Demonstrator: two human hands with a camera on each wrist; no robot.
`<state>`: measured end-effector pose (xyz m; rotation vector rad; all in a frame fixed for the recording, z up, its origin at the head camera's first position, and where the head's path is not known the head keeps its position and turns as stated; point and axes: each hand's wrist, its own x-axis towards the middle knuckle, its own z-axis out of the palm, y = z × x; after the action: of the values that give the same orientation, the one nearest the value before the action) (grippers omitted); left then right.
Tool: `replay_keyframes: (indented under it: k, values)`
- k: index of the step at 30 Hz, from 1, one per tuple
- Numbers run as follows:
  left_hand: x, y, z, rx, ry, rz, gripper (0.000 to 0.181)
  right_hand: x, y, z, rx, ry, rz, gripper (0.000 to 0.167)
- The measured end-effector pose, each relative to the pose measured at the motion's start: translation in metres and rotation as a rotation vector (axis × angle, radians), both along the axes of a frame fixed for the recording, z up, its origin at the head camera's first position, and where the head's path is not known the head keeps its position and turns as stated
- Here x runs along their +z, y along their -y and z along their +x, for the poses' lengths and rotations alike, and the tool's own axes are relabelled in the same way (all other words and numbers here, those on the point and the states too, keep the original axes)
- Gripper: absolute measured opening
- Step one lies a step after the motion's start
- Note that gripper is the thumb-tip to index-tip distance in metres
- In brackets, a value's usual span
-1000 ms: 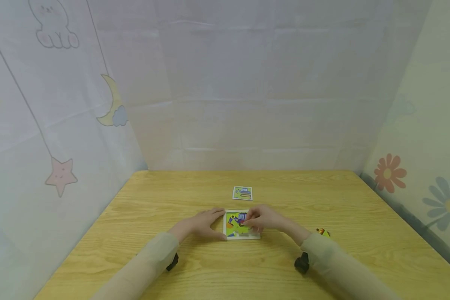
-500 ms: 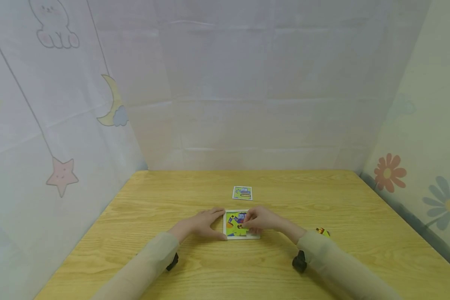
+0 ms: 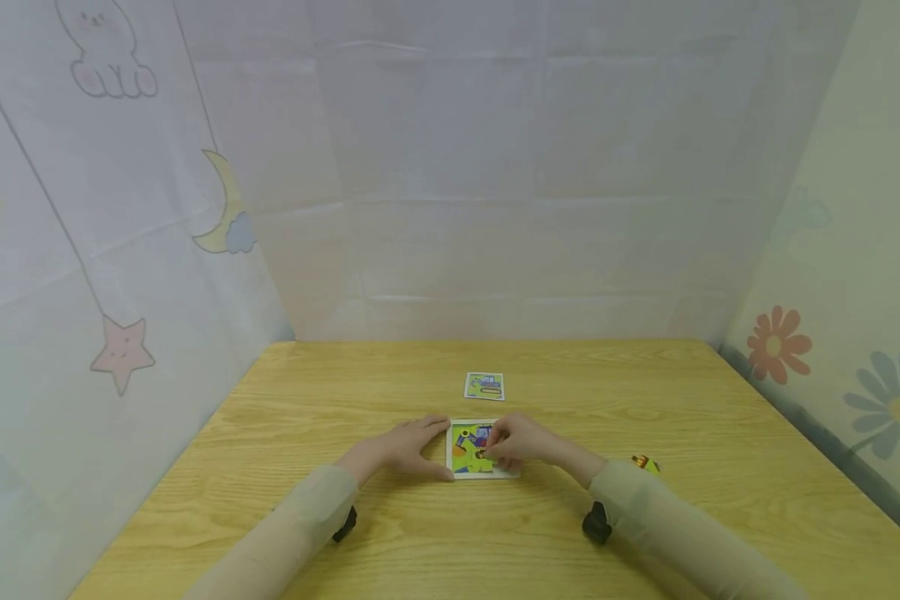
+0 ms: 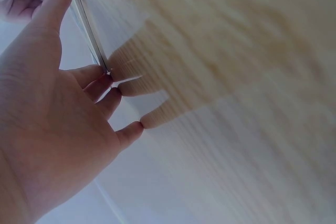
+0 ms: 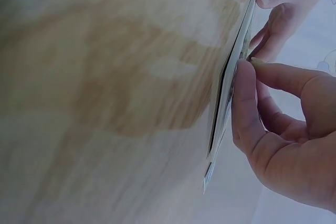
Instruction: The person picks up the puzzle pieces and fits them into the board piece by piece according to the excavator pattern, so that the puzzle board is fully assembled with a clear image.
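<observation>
A white-framed jigsaw puzzle board [image 3: 471, 450] with a green picture of a digger lies on the table. My left hand [image 3: 408, 447] is spread along its left edge, the thumb at the near corner and the fingers at the far one; in the left wrist view the hand [image 4: 68, 114] has its fingers nearly straight, tips down by the frame. Over the right part of the board, my right hand [image 3: 523, 439] pinches a puzzle piece, mostly hidden by the fingers. The right wrist view shows the thumb and forefinger of this hand [image 5: 286, 124] together at the board's surface.
A square picture card [image 3: 484, 386] with a similar digger lies behind the board. To the right, partly behind the right sleeve [image 3: 675, 508], is a small yellow and red piece [image 3: 646, 464]. Patterned cloth walls [image 3: 525, 208] enclose the wooden table [image 3: 270, 400].
My right hand has shifted slightly left and toward me over the board, and the piece at its fingers has gone lower, flush with the picture. My left hand has stayed put.
</observation>
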<state>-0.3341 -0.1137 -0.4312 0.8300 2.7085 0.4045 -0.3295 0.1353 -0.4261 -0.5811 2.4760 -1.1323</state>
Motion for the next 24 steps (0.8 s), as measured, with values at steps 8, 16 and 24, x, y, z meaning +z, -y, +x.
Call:
replay_keyframes:
  k: [8,16,24]
  values:
    - [0.0001,-0.0008,-0.0003,0.001,-0.003,-0.003,0.093,0.0025,0.0004,0.0012,0.006,-0.008,0.0,0.009]
    - [0.0023,-0.0025,0.0009,0.006,0.001,-0.004,0.092,0.0055,-0.0008,0.0011,0.086,-0.057,0.051,0.011]
    - [0.0005,-0.0025,-0.0006,0.007,-0.002,0.001,0.091,0.0071,-0.002,0.0025,0.183,-0.112,0.075,0.026]
